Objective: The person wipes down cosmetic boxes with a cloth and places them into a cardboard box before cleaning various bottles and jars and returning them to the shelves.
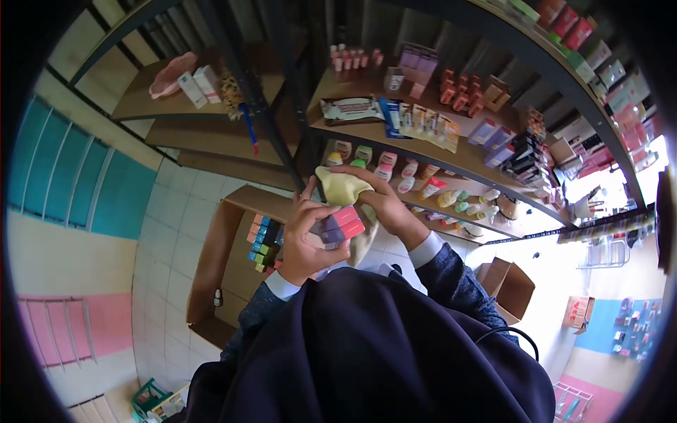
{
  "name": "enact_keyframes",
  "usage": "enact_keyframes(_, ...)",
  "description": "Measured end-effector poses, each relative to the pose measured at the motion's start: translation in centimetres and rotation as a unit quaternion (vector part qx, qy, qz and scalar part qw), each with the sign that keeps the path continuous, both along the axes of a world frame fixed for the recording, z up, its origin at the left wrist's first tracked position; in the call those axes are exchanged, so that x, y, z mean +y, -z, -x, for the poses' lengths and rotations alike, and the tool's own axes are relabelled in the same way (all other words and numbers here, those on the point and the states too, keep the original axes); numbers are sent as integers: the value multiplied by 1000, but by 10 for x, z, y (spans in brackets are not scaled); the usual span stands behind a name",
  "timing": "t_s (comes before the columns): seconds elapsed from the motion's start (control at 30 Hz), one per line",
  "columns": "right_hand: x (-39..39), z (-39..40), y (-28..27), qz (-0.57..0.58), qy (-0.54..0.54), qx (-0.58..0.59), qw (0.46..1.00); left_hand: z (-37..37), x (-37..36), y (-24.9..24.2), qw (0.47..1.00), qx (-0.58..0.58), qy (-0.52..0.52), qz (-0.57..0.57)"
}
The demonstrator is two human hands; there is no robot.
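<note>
Several small pink and purple boxes [343,224] are gripped together in my left hand [305,240], its fingers curled round their side. My right hand [386,203] holds a pale yellow cloth [341,189] just above them, bunched at the top with a tail hanging behind the boxes. The fingertips of my left hand come right up to the cloth's left edge. Both hands are in front of the shelf rack, close to its dark upright post [288,84].
A large open cardboard box [204,264] on the tiled floor holds several small coloured boxes. The rack's middle shelf [338,88] carries cosmetics, and bottles stand on the shelf below. At left, another shelf [141,102] bears a pink basket [173,74]. A smaller carton [509,285] sits at right.
</note>
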State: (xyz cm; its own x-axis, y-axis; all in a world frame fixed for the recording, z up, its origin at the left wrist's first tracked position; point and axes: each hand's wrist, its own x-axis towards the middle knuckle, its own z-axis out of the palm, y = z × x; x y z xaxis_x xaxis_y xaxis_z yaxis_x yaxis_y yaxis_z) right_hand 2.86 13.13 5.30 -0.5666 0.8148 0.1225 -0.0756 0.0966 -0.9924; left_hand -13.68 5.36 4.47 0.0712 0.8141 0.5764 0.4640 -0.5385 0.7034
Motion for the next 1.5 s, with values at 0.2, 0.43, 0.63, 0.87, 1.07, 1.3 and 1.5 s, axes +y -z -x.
enact_keyframes(0.2,-1,-45,6,176,-102,186,961,-52,17,10,997,-64,40,28)
enact_keyframes(0.43,11,-102,36,-99,160,-161,969,-122,33,47,776,-496,201,332)
enact_keyframes(0.63,20,-174,33,-200,196,-258,925,-174,38,70,704,-522,137,462)
enact_keyframes(0.87,40,-238,23,-151,-116,-215,958,-206,44,74,654,-498,160,547)
enact_keyframes(1.07,38,-249,23,-38,-123,-148,980,-219,29,87,787,-313,209,489)
enact_keyframes(1.3,43,-252,34,-112,-152,-110,976,-194,18,126,577,-477,179,638)
enact_keyframes(1.5,55,-265,4,-88,-187,-89,974,-190,27,112,578,-541,236,563)
